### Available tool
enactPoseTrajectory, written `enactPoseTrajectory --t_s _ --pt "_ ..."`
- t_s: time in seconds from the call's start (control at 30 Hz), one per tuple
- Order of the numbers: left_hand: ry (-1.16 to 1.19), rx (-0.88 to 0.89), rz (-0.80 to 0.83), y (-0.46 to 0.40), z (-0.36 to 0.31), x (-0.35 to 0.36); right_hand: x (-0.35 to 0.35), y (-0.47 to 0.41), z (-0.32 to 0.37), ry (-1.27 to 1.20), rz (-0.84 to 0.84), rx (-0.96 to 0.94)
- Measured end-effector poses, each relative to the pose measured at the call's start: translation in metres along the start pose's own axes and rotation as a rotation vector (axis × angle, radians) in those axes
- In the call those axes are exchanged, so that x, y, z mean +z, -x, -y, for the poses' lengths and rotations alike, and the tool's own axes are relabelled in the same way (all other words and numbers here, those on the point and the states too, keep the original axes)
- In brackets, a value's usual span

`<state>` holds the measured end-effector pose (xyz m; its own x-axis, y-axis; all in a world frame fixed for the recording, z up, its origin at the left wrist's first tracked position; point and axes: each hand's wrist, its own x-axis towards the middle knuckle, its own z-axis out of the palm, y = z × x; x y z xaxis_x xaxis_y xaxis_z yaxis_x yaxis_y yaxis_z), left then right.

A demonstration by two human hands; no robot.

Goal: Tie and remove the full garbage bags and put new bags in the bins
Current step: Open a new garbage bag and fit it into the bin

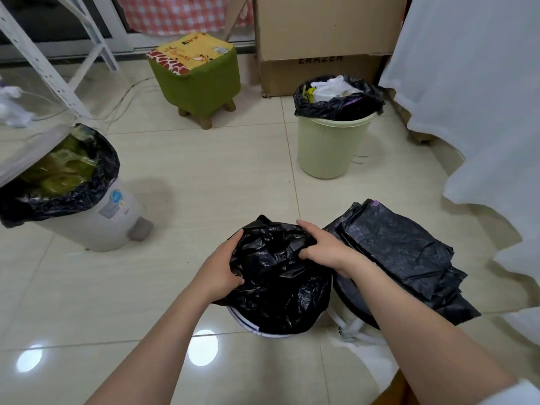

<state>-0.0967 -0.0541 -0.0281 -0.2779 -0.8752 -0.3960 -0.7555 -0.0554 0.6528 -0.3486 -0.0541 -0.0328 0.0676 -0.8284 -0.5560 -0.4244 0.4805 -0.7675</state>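
Observation:
A black garbage bag fills a small white bin on the floor right below me. My left hand grips the bag's left edge and my right hand grips bunched plastic at its right side. A stack of folded new black bags lies just to the right of that bin. A pale green bin with a full black bag stands further back. At the left, a white pedal bin holds a black bag of greenish waste.
A green stool and a cardboard box stand at the back. White cloth hangs down the right side. A white metal rack and cables are at the left. Glossy tiled floor lies between the bins.

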Motion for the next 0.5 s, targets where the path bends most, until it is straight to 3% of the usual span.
enactPoseTrajectory --t_s 0.3,0.5 --pt "0.164 -0.122 0.064 0.003 -0.008 0.003 0.006 -0.009 -0.013 -0.126 -0.055 0.015" --pt "0.069 -0.191 0.062 0.011 -0.004 0.003 0.010 0.004 0.002 0.209 -0.164 -0.186"
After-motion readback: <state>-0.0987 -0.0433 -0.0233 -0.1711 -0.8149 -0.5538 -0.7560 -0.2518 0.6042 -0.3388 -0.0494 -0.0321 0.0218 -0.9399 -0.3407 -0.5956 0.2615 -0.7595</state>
